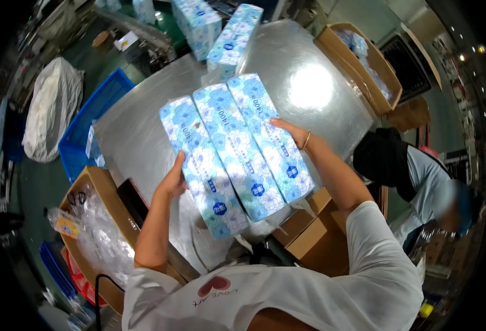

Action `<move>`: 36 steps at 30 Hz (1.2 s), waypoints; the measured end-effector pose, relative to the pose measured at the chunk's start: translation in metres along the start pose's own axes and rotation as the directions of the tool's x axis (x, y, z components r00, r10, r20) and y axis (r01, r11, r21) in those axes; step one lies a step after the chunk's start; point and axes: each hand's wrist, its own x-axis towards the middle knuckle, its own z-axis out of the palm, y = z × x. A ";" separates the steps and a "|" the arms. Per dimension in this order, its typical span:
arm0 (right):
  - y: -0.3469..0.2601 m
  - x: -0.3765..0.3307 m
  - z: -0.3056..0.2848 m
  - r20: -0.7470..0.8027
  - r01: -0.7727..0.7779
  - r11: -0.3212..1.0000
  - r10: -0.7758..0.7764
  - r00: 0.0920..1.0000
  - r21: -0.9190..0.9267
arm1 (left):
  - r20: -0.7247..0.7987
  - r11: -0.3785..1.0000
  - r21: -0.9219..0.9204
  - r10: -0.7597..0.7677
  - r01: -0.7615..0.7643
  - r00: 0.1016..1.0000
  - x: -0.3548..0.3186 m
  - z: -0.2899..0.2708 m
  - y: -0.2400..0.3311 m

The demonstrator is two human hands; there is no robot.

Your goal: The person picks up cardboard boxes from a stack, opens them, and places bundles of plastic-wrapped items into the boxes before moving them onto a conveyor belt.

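Observation:
Three long tissue packs with a blue and white flower print lie side by side between my hands: a left pack [201, 160], a middle pack [233, 144] and a right pack [265, 129]. My left hand [174, 177] presses against the outer side of the left pack, thumb on top. On the opposite side my right hand [291, 133] grips the right pack, its thumb over the upper face. White film tails stick out at the packs' near ends. Whether the packs rest on the metal table [138, 116] or are raised above it, I cannot tell.
More flowered packs [234, 41] stand at the table's far edge. A carton of clear plastic bags [97, 231] and a blue crate [74, 143] are on the left. An open carton [323, 243] sits near right, another [391, 94] far right. A person [425, 176] bends at the right.

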 end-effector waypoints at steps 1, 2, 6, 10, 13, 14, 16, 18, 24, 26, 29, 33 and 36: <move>0.006 -0.004 0.003 -0.014 -0.001 0.999 0.002 1.000 0.053 | 0.026 0.996 -0.076 0.039 -0.037 0.999 0.005 -0.001 -0.011; 0.016 -0.012 0.005 -0.036 0.000 0.993 0.004 0.999 0.118 | 0.055 0.987 -0.147 0.065 -0.056 0.996 0.005 0.000 -0.022; 0.039 -0.013 -0.023 -0.010 0.117 0.984 -0.117 0.993 0.136 | -0.099 0.981 -0.008 0.194 -0.196 0.976 0.006 0.009 -0.026; 0.011 -0.082 0.008 -0.162 0.493 0.869 -0.480 0.862 0.047 | 0.104 0.813 0.349 0.460 -0.465 0.882 0.004 -0.025 0.001; 0.002 -0.158 0.009 -0.214 0.587 0.791 -0.612 0.761 -0.173 | 0.523 0.572 0.299 0.571 -0.764 0.633 0.025 -0.016 0.017; 0.001 -0.192 0.014 -0.243 0.595 0.767 -0.641 0.728 -0.242 | 0.649 0.533 0.148 0.583 -0.833 0.488 0.030 -0.005 0.019; 0.001 -0.275 0.026 -0.288 0.573 0.732 -0.676 0.678 -0.368 | 0.803 0.657 -0.028 0.464 -0.754 0.374 0.013 0.058 0.011; -0.004 -0.343 0.044 -0.264 0.541 0.696 -0.697 0.667 -0.471 | 0.935 0.823 0.122 0.093 -0.555 0.343 -0.029 0.133 -0.010; 0.087 -0.494 0.103 -0.382 0.089 0.821 -0.354 0.854 -0.564 | 0.634 0.597 0.657 -0.768 -0.461 -0.091 -0.085 0.237 -0.094; 0.171 -0.447 0.048 -0.451 -0.275 0.747 -0.037 0.892 -0.605 | 0.633 0.563 0.738 -0.769 -0.371 0.091 -0.076 0.248 -0.093; 0.227 -0.365 0.006 -0.541 -0.519 0.710 0.229 0.809 -0.476 | 0.604 0.638 0.714 -0.352 -0.289 0.715 -0.076 0.267 -0.114; 0.319 -0.362 -0.039 -0.613 -0.321 0.853 0.001 0.790 -0.412 | 0.643 0.375 0.729 -0.091 -0.572 0.760 -0.073 0.292 -0.146; 0.340 -0.379 -0.018 -0.785 -0.273 0.915 -0.072 0.615 -0.297 | 0.822 0.081 0.564 0.043 -0.822 0.568 -0.044 0.338 -0.190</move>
